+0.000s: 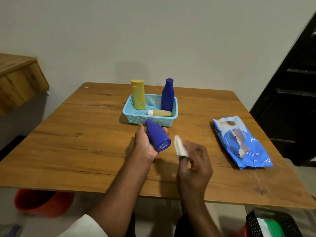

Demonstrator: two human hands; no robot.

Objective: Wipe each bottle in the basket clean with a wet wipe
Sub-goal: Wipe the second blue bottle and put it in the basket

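Observation:
My left hand [145, 144] grips a dark blue bottle [157, 135] tilted on its side, with its base turned toward me, just in front of the basket. My right hand [195, 161] pinches a folded white wet wipe [180, 147] a little to the right of that bottle, not touching it. The light blue basket [136, 117] sits on the wooden table and holds a tall yellow bottle [138, 95] standing at the left, a tall dark blue bottle [167, 96] standing at the right, and a small yellow bottle [160, 113] lying on its side.
A blue pack of wet wipes [242, 142] lies on the table's [85, 142] right side. An orange bucket [42, 202] stands under the table's left front edge, and a black crate [273, 223] sits at the lower right. A wooden shelf [18, 79] juts from the left.

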